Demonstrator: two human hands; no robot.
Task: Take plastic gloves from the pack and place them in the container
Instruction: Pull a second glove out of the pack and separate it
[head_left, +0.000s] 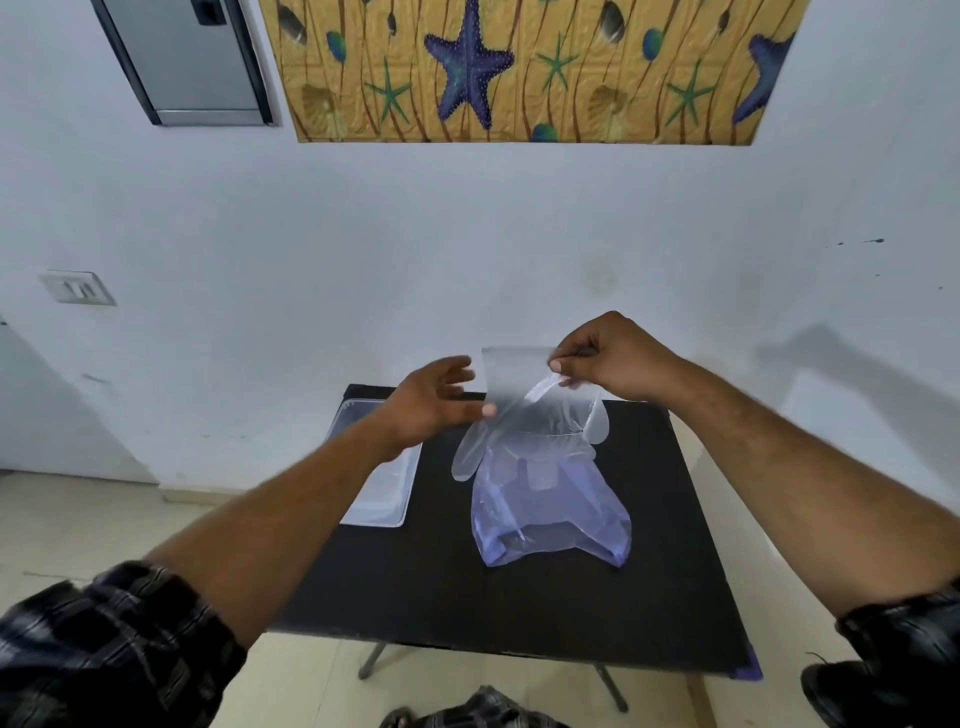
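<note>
Right hand (608, 358) pinches clear glove (519, 415) cuff above pack (550, 514); left hand (436, 400) spread wide beside it.

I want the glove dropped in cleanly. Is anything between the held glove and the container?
Only the left hand, which hangs over the container beside the glove pinched by the right hand. The container's visible part looks empty.

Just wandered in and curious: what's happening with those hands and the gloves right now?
Right hand pinching clear glove by its cuff, above the pack. Left hand open, at the glove's edge. Container at table's left, nothing blocking it.
</note>
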